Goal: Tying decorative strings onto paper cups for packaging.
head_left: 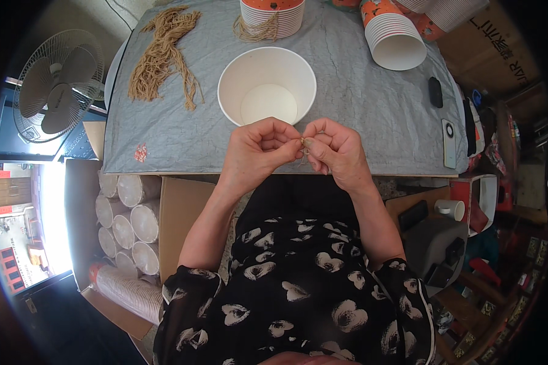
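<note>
My left hand (pixel 254 153) and my right hand (pixel 340 152) meet just over the near edge of the table. The fingertips of both pinch a thin piece of tan cord (pixel 302 141), mostly hidden between the fingers. Right behind my hands stands a large white paper tub (pixel 234 76), its open mouth up. To the far left lies a loose bundle of tan cords (pixel 159 58). Beyond the tub is a stack of white and orange paper tubs (pixel 289 21), with looped tan cord (pixel 254 30) against its side.
More stacked tubs (pixel 396 45) lie tipped at the far right. A phone (pixel 449 143) and a dark oval object (pixel 435 92) rest on the grey cloth (pixel 371 128). A fan (pixel 59 91) stands left. Below it, a cardboard box (pixel 186 222) holds stacked tubs. A white mug (pixel 449 210) sits right.
</note>
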{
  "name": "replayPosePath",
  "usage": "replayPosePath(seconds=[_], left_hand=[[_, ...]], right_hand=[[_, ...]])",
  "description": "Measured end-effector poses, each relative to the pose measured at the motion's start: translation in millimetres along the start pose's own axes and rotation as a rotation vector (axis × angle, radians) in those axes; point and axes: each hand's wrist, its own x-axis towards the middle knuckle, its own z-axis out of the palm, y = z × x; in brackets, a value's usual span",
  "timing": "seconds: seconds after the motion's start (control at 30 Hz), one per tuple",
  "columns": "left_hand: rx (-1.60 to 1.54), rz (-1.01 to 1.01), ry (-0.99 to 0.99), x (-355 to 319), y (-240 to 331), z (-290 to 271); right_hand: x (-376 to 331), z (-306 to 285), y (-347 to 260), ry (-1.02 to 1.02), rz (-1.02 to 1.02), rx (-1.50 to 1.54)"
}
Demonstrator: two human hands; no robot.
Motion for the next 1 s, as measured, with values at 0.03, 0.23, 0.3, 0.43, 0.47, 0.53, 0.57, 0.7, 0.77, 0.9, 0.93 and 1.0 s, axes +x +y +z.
replayPosePath(seconds=[0.03,0.23,0.3,0.43,0.47,0.53,0.57,0.7,0.77,0.9,0.93,1.0], left_hand=[[-0.002,-0.017,0.009,-0.1,1.3,0.7],[-0.068,0.001,0.0,-0.3,-2.2,1.1],[-0.102,0.007,0.005,0.6,-3.4,-0.1],[-0.133,-0.022,0.004,1.8,-3.2,-3.6],[-0.133,-0.022,0.006,1.5,-2.8,-3.9],[-0.129,-0.025,0.01,0.8,-1.7,-4.4],[-0.13,-0.024,0.01,1.1,-1.6,-4.3],[-0.16,-0.01,-0.003,0.4,1.9,-3.3],[-0.159,-0.011,-0.014,0.6,2.9,-2.9],[-0.187,-0.015,0.026,1.8,0.3,0.5],[-0.193,-0.004,0.045,1.9,-0.9,1.6],[-0.168,0.014,0.058,1.2,-1.4,4.5]], right_hand=[[-0.1,-1.3,0.1,-0.007,-0.018,-0.027],[-0.3,3.2,6.9,0.023,-0.056,0.068],[0.8,0.8,14.1,0.028,-0.055,0.172],[0.1,-3.5,17.6,0.051,-0.031,0.286],[0.0,-2.7,16.3,0.07,-0.029,0.26],[-1.8,1.2,8.1,0.089,-0.053,0.196],[-2.4,2.5,5.1,0.11,-0.079,0.131],[-2.4,3.9,5.0,0.176,-0.248,-0.081],[1.5,0.1,7.0,0.253,-0.388,-0.212],[4.0,2.2,5.6,0.293,-0.575,-0.392],[1.6,3.8,3.0,0.268,-0.619,-0.503],[-0.6,6.9,0.2,0.245,-0.66,-0.615]])
